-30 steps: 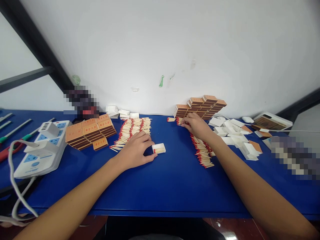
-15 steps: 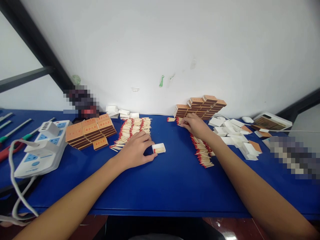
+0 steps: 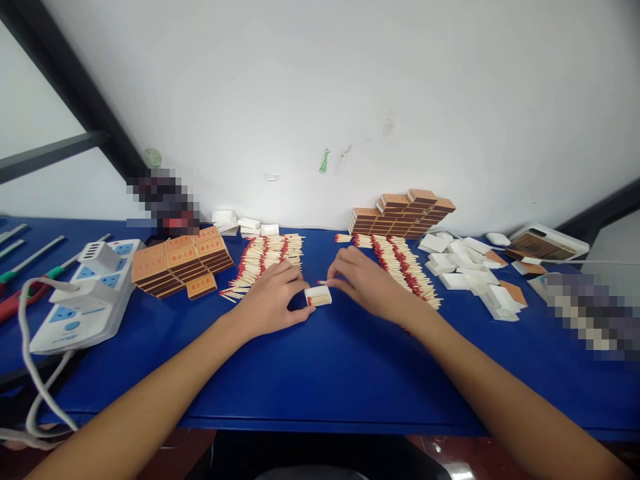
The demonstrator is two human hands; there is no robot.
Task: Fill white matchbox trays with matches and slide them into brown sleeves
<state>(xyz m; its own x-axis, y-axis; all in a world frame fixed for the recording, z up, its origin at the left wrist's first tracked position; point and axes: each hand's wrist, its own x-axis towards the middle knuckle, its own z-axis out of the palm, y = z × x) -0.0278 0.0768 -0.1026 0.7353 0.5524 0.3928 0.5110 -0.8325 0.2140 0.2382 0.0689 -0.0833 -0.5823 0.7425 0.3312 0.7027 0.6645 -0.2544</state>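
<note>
A small white matchbox tray (image 3: 325, 291) lies on the blue table with a few red-tipped matches in it. My left hand (image 3: 275, 298) grips the tray's left end between thumb and fingers. Just above the tray's right side, my right hand (image 3: 363, 281) pinches a match (image 3: 321, 282), its red head pointing left. Rows of loose matches (image 3: 273, 250) lie beyond my left hand. More rows of matches (image 3: 400, 260) spread beyond and to the right of my right hand, partly covered by it.
Orange matchboxes (image 3: 183, 257) are stacked at the left, and another matchbox stack (image 3: 405, 217) stands against the wall. White trays (image 3: 463, 263) lie heaped at the right. A power strip (image 3: 93, 300) with white cables sits at the far left. A phone (image 3: 545, 241) rests at the back right.
My right hand has moved from the right-hand match rows, left and nearer to me, to the tray, with a match between its fingertips. My left hand stays on the tray.
</note>
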